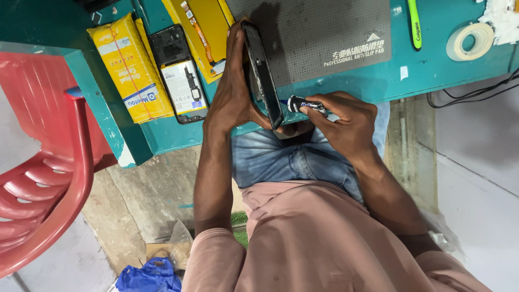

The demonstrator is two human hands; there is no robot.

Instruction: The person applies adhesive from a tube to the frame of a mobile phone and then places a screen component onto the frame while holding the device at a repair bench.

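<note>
Holding phone [263, 70] on edge w/ left hand [232, 92], fingers wrapped round its back and closed on it, lower corner sitting at the front lip of the teal worktop [346, 86], partly over the grey anti-slip mat [319, 30]. Pinching a small dark tube [303, 104] in right hand [346, 121], thumb and forefinger closed tight on it, nozzle pointing at the phone's lower edge, touching or just shy, can't tell which. Sitting to the left on the worktop: opened phone body w/ battery showing [178, 70], yellow packet [130, 67], yellow-backed panel w/ flex strip [203, 27]. Further right: green toothbrush [414, 24], tape roll [470, 40], white wadding [503, 19]. Red plastic chair [43, 184] off to the left, blue bag [148, 276] on the floor. Risks, judging only: squeezing too hard likely flooding the seam and smearing onto the glass or fingers; phone balancing on one edge at the worktop lip, so grip slipping could be dropping it into the lap or onto the floor; nozzle wandering off the edge, missing the seam.
</note>
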